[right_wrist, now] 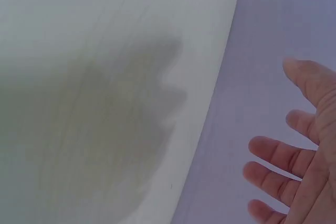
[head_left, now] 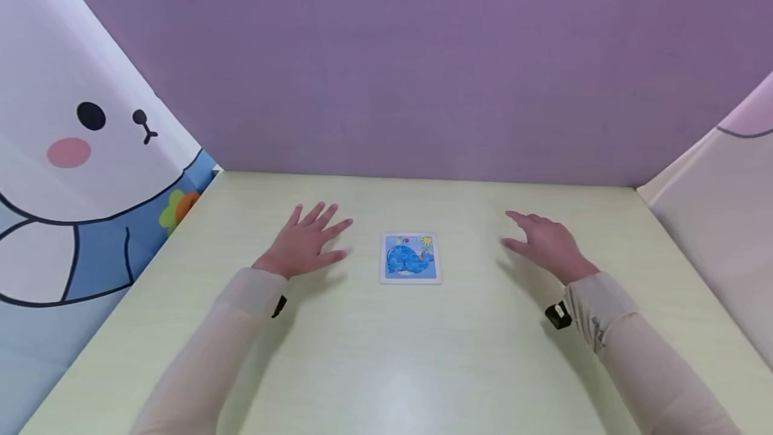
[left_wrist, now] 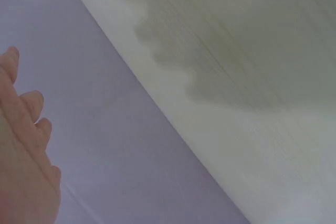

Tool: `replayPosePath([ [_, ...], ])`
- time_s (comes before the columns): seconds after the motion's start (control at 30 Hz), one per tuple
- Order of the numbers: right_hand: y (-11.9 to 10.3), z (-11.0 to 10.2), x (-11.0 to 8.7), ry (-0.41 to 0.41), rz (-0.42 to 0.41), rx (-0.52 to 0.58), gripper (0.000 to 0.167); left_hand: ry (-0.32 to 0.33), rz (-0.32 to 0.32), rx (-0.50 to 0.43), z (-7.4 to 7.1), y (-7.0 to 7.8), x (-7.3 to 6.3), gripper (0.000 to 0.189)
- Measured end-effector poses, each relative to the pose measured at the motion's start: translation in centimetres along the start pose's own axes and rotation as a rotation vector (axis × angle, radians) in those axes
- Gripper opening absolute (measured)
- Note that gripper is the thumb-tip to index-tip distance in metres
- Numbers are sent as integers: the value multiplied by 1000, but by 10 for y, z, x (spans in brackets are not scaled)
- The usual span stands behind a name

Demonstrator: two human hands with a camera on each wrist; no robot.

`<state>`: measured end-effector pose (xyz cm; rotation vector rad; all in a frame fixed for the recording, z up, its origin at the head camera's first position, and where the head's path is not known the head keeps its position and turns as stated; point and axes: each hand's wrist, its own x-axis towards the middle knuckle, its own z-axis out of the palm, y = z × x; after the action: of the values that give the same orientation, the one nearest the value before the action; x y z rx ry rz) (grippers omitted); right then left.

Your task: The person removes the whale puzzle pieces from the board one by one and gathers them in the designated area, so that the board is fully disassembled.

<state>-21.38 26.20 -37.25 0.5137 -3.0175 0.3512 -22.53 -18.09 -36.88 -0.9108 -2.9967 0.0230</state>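
A square picture puzzle (head_left: 410,258) with a white border lies flat on the table; it shows a blue whale and a small yellow sun. To its left, my left hand (head_left: 304,242) is held above the tabletop with fingers spread, touching nothing. On the other side my right hand (head_left: 548,242) hovers too, its thumb and index finger extended toward the middle and nothing held. In the left wrist view the left hand (left_wrist: 23,150) appears at the edge. The right wrist view has the right hand's loosely bent fingers (right_wrist: 275,153), with no object among them.
The pale wooden table (head_left: 386,348) ends at a purple backdrop (head_left: 423,72). A cloth with a cartoon animal (head_left: 90,186) rises along the left side, and a light-coloured cloth (head_left: 725,213) along the right. Both wrists wear dark devices under light sleeves.
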Motion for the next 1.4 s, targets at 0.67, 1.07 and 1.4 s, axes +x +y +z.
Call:
replayPosePath([
  [0.67,-43,21,42,-156,291,459,46,-138,34,-58,10,44,41,62],
  [1.07,-70,31,64,-252,343,260,45,-261,7,-67,14,75,68,61],
  [1.4,-95,32,81,-251,252,153,42,-367,43,-19,21,92,76,60],
])
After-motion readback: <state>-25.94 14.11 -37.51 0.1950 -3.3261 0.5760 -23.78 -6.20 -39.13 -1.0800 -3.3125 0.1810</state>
